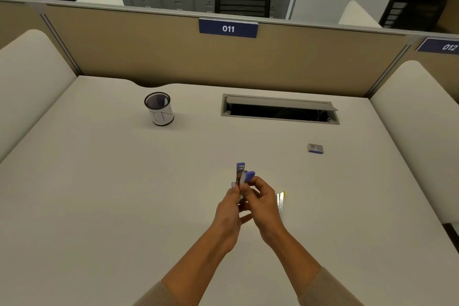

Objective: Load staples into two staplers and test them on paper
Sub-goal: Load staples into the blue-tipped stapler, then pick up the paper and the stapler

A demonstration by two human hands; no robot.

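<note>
Both hands hold a small blue-and-silver metal stapler above the pale beige counter, hinged open. The left hand has a narrow grip on its metal body; the right hand pinches the blue top. A yellow-tipped silver stapler lies just right of the hands, a small staple box farther right.

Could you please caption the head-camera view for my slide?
Both hands hold an opened blue stapler above the desk, staple box nearby.
</note>
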